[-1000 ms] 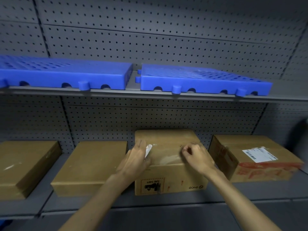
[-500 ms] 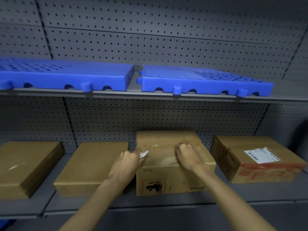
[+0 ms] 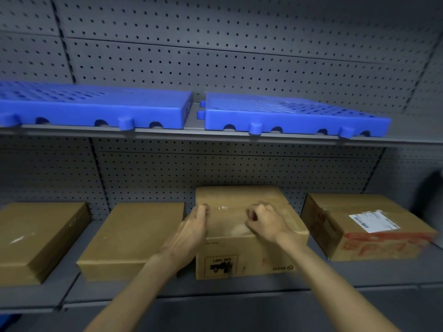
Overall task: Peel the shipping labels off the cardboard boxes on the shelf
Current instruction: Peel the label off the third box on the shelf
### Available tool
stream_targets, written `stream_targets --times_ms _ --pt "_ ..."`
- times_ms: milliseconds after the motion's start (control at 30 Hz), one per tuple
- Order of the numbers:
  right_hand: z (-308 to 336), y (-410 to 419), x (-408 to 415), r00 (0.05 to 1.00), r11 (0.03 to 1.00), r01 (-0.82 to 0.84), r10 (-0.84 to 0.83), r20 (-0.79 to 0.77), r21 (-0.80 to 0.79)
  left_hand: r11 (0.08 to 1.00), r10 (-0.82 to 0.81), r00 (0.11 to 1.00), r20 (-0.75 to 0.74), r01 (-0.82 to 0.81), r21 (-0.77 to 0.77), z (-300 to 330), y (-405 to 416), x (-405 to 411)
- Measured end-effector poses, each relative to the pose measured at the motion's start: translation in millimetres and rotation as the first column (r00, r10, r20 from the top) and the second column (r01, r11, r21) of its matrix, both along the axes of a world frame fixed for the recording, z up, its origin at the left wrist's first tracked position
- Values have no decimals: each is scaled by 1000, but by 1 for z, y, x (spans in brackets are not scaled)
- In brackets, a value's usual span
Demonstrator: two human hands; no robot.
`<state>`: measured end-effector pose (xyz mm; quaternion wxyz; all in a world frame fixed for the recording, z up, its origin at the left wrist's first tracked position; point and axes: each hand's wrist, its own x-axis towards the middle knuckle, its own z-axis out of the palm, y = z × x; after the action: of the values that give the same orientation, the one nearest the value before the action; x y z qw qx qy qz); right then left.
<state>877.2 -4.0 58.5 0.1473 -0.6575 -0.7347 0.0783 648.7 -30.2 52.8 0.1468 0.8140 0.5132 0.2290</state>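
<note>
The middle cardboard box (image 3: pixel 242 257) stands on the lower shelf, with only small white label bits (image 3: pixel 223 208) on its top. My left hand (image 3: pixel 189 231) is at the box's top left edge with its fingers curled. The white label scrap it pinched a moment ago is out of sight inside them. My right hand (image 3: pixel 266 222) rests on the box top with its fingers curled and the fingertips pressed to the cardboard. Nothing shows between them. The box at the right (image 3: pixel 383 245) carries a whole white shipping label (image 3: pixel 374 221) on its top.
Two flat cardboard boxes, one next to my left hand (image 3: pixel 134 238) and one at the far left (image 3: pixel 40 238), lie on the same grey shelf (image 3: pixel 215 291). Two blue plastic grids, left (image 3: pixel 96 111) and right (image 3: pixel 294 116), lie on the upper shelf. Pegboard backs everything.
My left hand drew the white scrap off to the left, then came back to the box's edge, where the scrap no longer shows. My right hand slid slightly left and curled tighter.
</note>
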Motion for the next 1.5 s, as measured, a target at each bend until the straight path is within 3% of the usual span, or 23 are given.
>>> stream_targets --times_ms 100,233,333,400,500,600,767,900,1067,1267,1400,1500 --pt "4 3 23 992 993 112 -113 56 34 1000 6 1000 -23 -6 7 0 2 2" --pt "2 1 -11 999 1000 24 -25 23 10 999 25 997 -73 -28 -30 3 6 4" --pt "-2 -2 -33 997 997 -70 68 28 44 988 79 942 -325 -31 152 17 0 7" --pt "0 -3 -27 998 998 -61 60 30 25 967 109 912 -397 -4 256 24 -5 8" --pt "6 -2 1 999 999 28 -26 38 -32 963 119 936 -331 -27 270 25 -6 7" --pt "7 -3 15 994 997 74 -75 74 11 969 105 964 -245 -43 243 22 -5 8" --pt "-1 -9 -26 998 997 -67 68 -6 37 956 86 975 -204 -23 292 27 -5 18" --pt "3 -6 -15 999 999 -50 50 11 8 991 -23 998 -55 30 132 24 -4 18" --pt "2 -8 11 990 993 83 -92 110 78 1000 -10 997 74 9 5 17 1 12" --pt "2 -20 -15 993 994 -108 107 -41 -6 989 24 995 -93 -10 147 15 0 18" --pt "9 -29 3 997 995 -50 54 -46 86 927 55 965 -258 47 373 16 3 26" --pt "13 -41 25 1000 987 -9 11 -12 158 887 52 964 -259 75 455 15 8 41"
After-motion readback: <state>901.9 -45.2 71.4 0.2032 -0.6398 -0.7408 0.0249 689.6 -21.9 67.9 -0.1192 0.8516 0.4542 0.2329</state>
